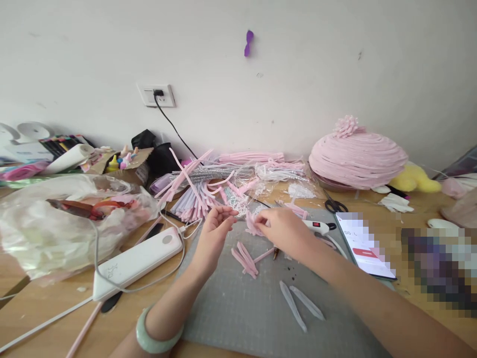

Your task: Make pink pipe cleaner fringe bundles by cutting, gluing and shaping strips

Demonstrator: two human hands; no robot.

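Note:
My right hand [279, 226] is closed in a pinch at a small bent piece of pink pipe cleaner [252, 226], above the top of the grey cutting mat [231, 308]. Just left of it, my left hand [218, 226] has curled fingers with the thumb close to the fingertips; anything between them is too small to make out. Below the hands lie folded pink pipe cleaner pieces [246, 259] and two grey-blue strips [301, 306]. Beside my right forearm rests a white hot glue gun [316, 226], its nozzle [276, 253] pointing toward the mat.
Bundles of pipe cleaners [194, 201] and clear bags of beads line the back. On the left are a white power bank [137, 263] with cables and a plastic bag [74, 228]. Right are black scissors [336, 205], a phone [365, 246] and a pink domed object [357, 159].

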